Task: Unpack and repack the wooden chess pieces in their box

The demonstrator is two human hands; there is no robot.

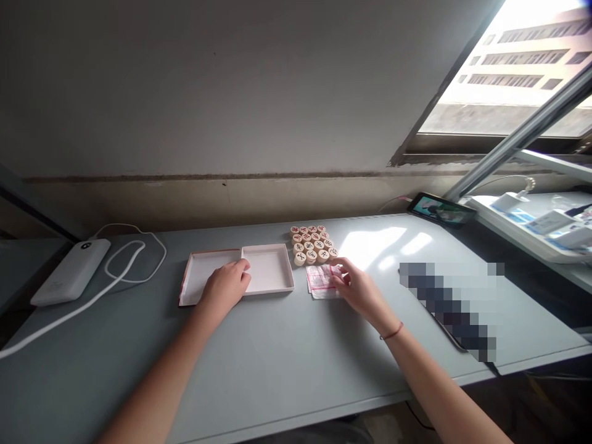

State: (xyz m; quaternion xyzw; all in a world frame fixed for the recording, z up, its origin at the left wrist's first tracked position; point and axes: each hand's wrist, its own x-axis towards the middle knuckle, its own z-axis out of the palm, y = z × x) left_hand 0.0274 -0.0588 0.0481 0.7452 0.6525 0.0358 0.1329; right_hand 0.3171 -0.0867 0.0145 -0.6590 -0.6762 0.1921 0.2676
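A shallow box lies opened flat, its white-lined lid on the left and its white tray on the right. My left hand rests over the seam between them, fingers curled on the tray's left edge. Xiangqi pieces, round and pale with dark and red characters, stand in short stacks packed into a square block. In front of them is a folded paper sheet with red lines. My right hand is at the sheet's right side, thumb and forefinger apart, the fingertips close to the nearest stack.
A white power bank with a white cable lies on the left of the grey table. To the right is a dark flat object, partly blurred out. A phone leans at the back right, beside a white tray of small boxes.
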